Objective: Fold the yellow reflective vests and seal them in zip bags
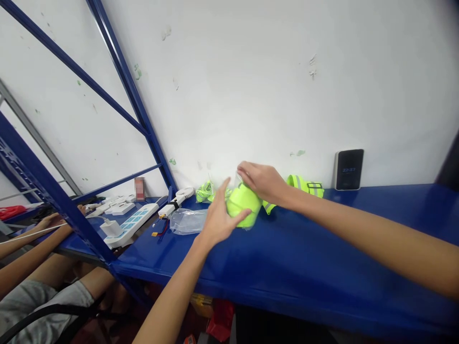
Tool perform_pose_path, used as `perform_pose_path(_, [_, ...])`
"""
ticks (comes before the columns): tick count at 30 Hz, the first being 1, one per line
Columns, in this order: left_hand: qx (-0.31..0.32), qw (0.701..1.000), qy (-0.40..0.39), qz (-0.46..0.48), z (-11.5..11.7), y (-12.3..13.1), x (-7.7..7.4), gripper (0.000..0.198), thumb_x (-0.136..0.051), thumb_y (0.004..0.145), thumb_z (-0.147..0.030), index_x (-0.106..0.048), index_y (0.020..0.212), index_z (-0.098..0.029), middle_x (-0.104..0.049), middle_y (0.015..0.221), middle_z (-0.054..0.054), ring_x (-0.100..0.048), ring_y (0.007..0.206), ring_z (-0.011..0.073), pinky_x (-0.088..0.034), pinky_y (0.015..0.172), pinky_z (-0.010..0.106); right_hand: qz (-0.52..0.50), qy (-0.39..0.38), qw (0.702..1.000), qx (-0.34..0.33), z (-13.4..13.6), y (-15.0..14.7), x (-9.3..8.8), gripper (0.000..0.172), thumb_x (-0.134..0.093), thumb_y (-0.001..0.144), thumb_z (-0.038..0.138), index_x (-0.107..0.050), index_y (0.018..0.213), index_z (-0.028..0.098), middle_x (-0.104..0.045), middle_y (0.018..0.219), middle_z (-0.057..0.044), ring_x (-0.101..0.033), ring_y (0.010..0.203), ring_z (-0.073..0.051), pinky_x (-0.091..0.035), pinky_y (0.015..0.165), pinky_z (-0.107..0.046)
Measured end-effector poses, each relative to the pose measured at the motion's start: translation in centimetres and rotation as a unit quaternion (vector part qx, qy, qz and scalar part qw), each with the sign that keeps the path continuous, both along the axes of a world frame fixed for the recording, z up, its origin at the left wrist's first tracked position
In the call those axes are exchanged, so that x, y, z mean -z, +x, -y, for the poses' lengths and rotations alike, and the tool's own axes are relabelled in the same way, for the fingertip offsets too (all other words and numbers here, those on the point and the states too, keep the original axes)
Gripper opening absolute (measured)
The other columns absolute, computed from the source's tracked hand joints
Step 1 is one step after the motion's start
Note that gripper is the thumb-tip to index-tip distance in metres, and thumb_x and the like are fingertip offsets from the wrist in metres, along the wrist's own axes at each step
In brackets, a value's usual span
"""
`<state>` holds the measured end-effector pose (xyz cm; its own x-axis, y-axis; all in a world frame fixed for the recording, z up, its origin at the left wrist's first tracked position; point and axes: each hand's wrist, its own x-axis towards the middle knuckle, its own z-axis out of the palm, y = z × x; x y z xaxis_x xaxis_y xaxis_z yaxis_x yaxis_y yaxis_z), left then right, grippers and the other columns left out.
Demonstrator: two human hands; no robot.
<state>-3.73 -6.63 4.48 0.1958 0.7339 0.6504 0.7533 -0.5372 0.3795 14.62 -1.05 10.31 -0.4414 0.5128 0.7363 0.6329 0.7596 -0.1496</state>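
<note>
Between my hands is a neon-yellow bundle of fabric [244,205] inside a clear plastic bag [238,178]. My left hand [219,220] cradles the bundle from the left, its thumb across the lower front and its fingers behind the left side. At the top, my right hand [261,180] pinches the bag's edge, fingertips closed. Right behind my right wrist lies a neon-yellow reflective strap [304,185] with a black buckle. Another bagged yellow bundle [205,192] sits against the wall, left of my hands. An empty-looking clear bag [188,221] lies flat beside my left hand.
A dark-screened clock [349,169] stands at the back right of the blue table [322,248]. Left are a small white fan [184,192], a wire with a yellow connector [161,229], a power strip [132,224] and a blue post [71,200]. Another person's arms [53,229] are beyond it.
</note>
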Motion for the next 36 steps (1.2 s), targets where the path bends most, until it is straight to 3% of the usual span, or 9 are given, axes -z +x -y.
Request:
perform_pose_path(5, [0.163,0.966,-0.185,-0.079,-1.0,-0.3,0.1,0.080,-0.073,0.072,-0.041,-0.038,0.143,-0.030,-0.060,0.128,0.007,-0.059,0.114,0.0298,-0.047,0.093,0.041,-0.076,-0.205,0.971,-0.093,1.1,5.7,5.0,0.023,-0.054,0.090,0.044,-0.061,0.092,0.022,-0.069,0.093,-0.006,-0.063,0.083,-0.022,-0.045,0.071,-0.029])
perform_pose_path(7, [0.179,0.960,-0.195,-0.090,-2.1,-0.7,0.1,0.075,-0.074,0.071,-0.038,-0.045,0.139,-0.028,-0.058,0.131,0.007,-0.057,0.117,0.0296,-0.045,0.097,0.040,-0.023,-0.236,0.968,-0.087,0.8,7.9,7.0,0.026,-0.049,0.092,0.041,-0.066,0.087,0.022,-0.070,0.086,-0.006,-0.063,0.080,-0.023,-0.045,0.074,-0.032])
perform_pose_path(11, [0.185,0.952,-0.186,-0.159,-3.9,-0.4,-0.3,0.071,-0.068,0.072,-0.034,-0.046,0.139,-0.027,-0.059,0.132,0.006,-0.059,0.114,0.0287,-0.044,0.099,0.040,0.005,-0.301,0.947,-0.109,0.2,9.4,9.5,0.027,-0.049,0.092,0.040,-0.062,0.110,0.024,-0.070,0.082,-0.003,-0.063,0.071,-0.021,-0.045,0.067,-0.031])
perform_pose_path(15, [0.191,0.933,-0.169,-0.253,-4.6,0.6,-0.9,0.073,-0.067,0.069,-0.031,-0.046,0.138,-0.027,-0.053,0.138,0.008,-0.053,0.122,0.0317,-0.039,0.104,0.044,-0.020,-0.310,0.945,-0.105,-0.3,8.6,10.2,0.029,-0.043,0.095,0.042,-0.060,0.083,0.021,-0.063,0.067,-0.001,-0.061,0.061,-0.019,-0.044,0.065,-0.031])
perform_pose_path(18, [0.115,0.962,-0.066,-0.239,-4.1,2.0,-0.7,0.069,-0.064,0.070,-0.026,-0.045,0.137,-0.026,-0.051,0.136,0.011,-0.046,0.126,0.0323,-0.033,0.107,0.049,-0.045,-0.350,0.927,-0.127,-0.2,8.5,10.8,0.033,-0.043,0.095,0.044,-0.058,0.077,0.020,-0.063,0.072,-0.001,-0.064,0.063,-0.018,-0.046,0.065,-0.030])
perform_pose_path(21, [0.069,0.981,0.039,-0.178,-3.1,4.3,0.9,0.047,-0.052,0.081,-0.025,-0.049,0.128,-0.023,-0.056,0.119,0.011,-0.050,0.113,0.0278,-0.038,0.100,0.045,-0.054,-0.371,0.916,-0.147,0.6,9.0,11.4,0.034,-0.044,0.094,0.047,-0.061,0.086,0.019,-0.064,0.077,-0.002,-0.064,0.067,-0.019,-0.047,0.066,-0.030])
perform_pose_path(25, [0.111,0.969,0.093,-0.201,-2.6,7.4,4.3,0.025,-0.056,0.082,-0.036,-0.060,0.100,-0.020,-0.055,0.111,0.013,-0.049,0.106,0.0297,-0.040,0.094,0.047,-0.069,-0.366,0.914,-0.161,1.5,9.3,12.1,0.035,-0.045,0.094,0.049,-0.059,0.085,0.018,-0.064,0.077,-0.002,-0.062,0.070,-0.018,-0.047,0.069,-0.029])
perform_pose_path(31, [0.116,0.978,0.095,-0.144,-4.4,7.4,5.5,0.019,-0.056,0.085,-0.037,-0.060,0.082,-0.019,-0.044,0.135,0.013,-0.036,0.129,0.0315,-0.033,0.105,0.051,-0.201,-0.454,0.846,-0.193,0.7,7.7,11.9,0.038,-0.049,0.090,0.055,-0.053,0.078,0.019,-0.057,0.066,0.001,-0.057,0.060,-0.015,-0.046,0.061,-0.027])
perform_pose_path(36, [0.155,0.983,0.052,-0.082,-4.3,5.9,5.0,0.021,-0.047,0.092,-0.032,-0.059,0.084,-0.018,-0.046,0.133,0.012,-0.041,0.127,0.0247,-0.036,0.106,0.044,-0.184,-0.395,0.878,-0.196,1.7,6.8,11.2,0.034,-0.044,0.094,0.048,-0.055,0.079,0.020,-0.059,0.078,-0.002,-0.055,0.075,-0.018,-0.046,0.073,-0.030])
